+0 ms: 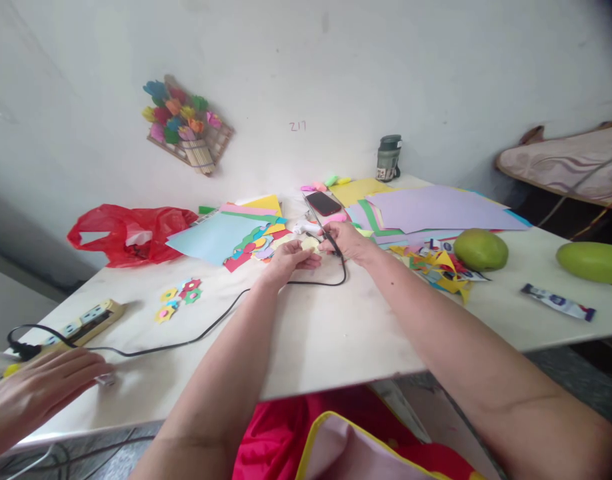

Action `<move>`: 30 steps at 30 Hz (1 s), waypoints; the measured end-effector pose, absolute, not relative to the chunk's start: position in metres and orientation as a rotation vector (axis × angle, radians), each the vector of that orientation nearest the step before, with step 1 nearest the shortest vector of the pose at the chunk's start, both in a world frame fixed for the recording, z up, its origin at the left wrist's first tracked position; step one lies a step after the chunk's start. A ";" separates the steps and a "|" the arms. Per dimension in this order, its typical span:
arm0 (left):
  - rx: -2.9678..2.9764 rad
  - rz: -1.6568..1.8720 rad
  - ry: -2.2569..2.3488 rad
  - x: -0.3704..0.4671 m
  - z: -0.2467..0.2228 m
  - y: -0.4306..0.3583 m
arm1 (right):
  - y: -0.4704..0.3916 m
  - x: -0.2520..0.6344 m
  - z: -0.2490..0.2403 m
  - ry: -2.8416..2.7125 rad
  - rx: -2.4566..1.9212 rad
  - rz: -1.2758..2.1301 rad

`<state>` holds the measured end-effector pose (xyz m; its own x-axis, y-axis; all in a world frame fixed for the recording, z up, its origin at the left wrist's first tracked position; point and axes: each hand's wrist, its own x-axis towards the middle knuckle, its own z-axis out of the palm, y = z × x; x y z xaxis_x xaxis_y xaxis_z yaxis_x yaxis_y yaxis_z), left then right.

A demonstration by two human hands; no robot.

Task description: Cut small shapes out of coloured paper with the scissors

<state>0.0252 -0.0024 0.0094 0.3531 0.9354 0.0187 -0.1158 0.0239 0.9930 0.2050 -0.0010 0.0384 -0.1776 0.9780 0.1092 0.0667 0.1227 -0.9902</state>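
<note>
The left hand (290,260) pinches a small piece of pale yellow paper (310,245) just above the middle of the white desk (331,333). The right hand (350,243) is right beside it, with its fingers bent around a long, thin tool (316,215) that points away toward the wall. I cannot tell what kind of tool it is. A black cord (206,337) runs from a power strip (106,315) on the left, across the desk and up to the right hand. Behind the hands lies a dark phone (323,203). Bright paper flowers (190,287) lie in a little group to the left. Near the back are a red plastic bag (151,227), light blue paper (213,233) and a big purple sheet (436,207). On the right there are yellow paper scraps (456,287), a round green fruit (481,249) next to them, and a small tube (559,302). At the far left, another person's hand (56,380) rests low over the desk, near the power strip. I cannot tell if it holds anything.
</note>
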 end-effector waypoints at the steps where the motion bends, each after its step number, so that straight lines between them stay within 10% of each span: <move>1: 1.263 0.993 0.857 0.025 0.009 -0.002 | -0.001 0.205 0.038 -1.447 -1.089 1.208; 30: 1.098 1.290 0.843 0.022 0.011 0.002 | 0.003 0.232 0.039 -2.001 -1.146 1.385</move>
<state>0.0218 0.0022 0.0111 0.1270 0.9870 0.0982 -0.3066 -0.0550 0.9503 0.2323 0.0035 0.0395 -0.5550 0.8267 -0.0924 0.3778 0.1515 -0.9134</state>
